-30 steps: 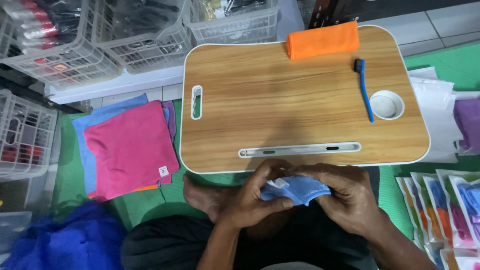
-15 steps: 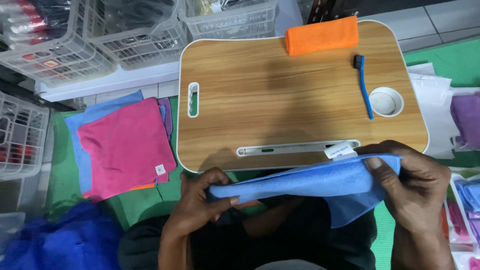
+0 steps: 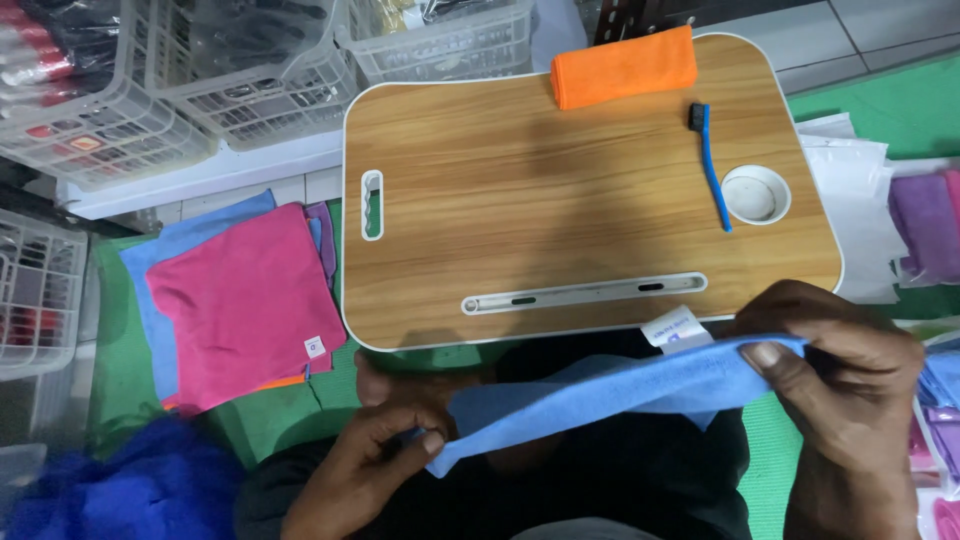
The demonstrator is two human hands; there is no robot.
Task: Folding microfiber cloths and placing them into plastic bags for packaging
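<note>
I hold a light blue cloth point(image 3: 600, 395) stretched between both hands, just in front of the near edge of a wooden lap table point(image 3: 540, 200). My left hand point(image 3: 365, 470) pinches its lower left corner. My right hand point(image 3: 845, 385) grips its upper right corner, where a small white tag point(image 3: 675, 328) sticks up. On the table's far edge lies a folded orange cloth point(image 3: 622, 66). A blue brush point(image 3: 708, 160) with black bristles lies beside the table's round white cup recess point(image 3: 755, 193).
A pile of pink, blue and purple cloths point(image 3: 235, 300) lies on the green mat to the left. White plastic baskets point(image 3: 170, 70) stand at the back left. White bags and a purple cloth point(image 3: 925, 225) lie at the right. Dark blue fabric point(image 3: 110, 495) sits bottom left.
A second ago both hands held the blue cloth bunched together. They have pulled apart, spreading it out, and the cloth now stretches wider with the tag showing at the right.
</note>
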